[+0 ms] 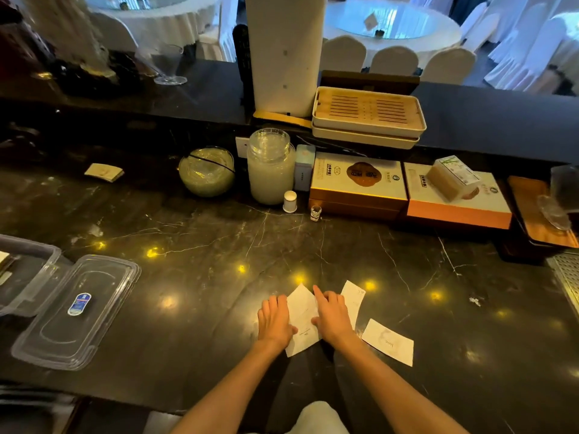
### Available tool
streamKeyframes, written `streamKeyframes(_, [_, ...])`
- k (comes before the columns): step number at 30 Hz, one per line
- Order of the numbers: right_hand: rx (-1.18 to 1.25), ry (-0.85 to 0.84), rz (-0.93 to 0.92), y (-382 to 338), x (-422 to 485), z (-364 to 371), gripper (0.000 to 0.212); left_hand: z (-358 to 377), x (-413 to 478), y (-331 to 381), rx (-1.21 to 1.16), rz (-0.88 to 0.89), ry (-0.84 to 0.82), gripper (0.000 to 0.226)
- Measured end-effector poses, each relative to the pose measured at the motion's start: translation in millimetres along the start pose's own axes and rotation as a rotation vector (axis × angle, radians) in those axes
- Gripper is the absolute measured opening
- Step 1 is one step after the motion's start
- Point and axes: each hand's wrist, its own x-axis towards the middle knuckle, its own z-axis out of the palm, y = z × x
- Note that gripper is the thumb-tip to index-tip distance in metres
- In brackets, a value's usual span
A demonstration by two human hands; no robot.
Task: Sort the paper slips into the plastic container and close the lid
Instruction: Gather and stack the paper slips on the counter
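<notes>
Three white paper slips lie on the dark marble counter near its front edge. My left hand [275, 317] and my right hand [332, 314] both press flat on the edges of the middle slip [304, 311]. A second slip [353, 300] pokes out from under my right hand. The third slip [388, 341], with small print on it, lies apart to the right. At the far left stands the clear plastic container [29, 277], open and partly cut off by the frame's edge, with some paper inside. Its clear lid [76, 311], bearing a blue sticker, lies flat beside it.
Along the back of the counter stand a glass bowl [206, 170], a big glass jar [271, 166], a small white cup [289, 201], a shot glass [315, 212] and orange gift boxes [407, 189]. Stacked trays [368, 115] sit on the raised ledge. A stack of cards [104, 172] lies back left.
</notes>
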Motion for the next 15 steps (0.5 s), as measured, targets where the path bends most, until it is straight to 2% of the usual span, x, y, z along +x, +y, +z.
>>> streamKeyframes(6, [0.043, 0.008, 0.012, 3.6, 1.0, 3.0, 0.072, -3.8, 4.2, -8.8, -0.093, -0.013, -0.14, 0.061])
streamKeyframes(12, [0.093, 0.016, 0.044, 6.1, 1.9, 7.2, 0.071, 5.0, -4.6, -14.7, -0.149, -0.062, 0.023, 0.051])
streamKeyframes(15, [0.121, 0.018, 0.041, 9.0, 2.7, 6.0, 0.064, 6.4, -7.2, -15.1, -0.212, -0.08, -0.043, 0.053])
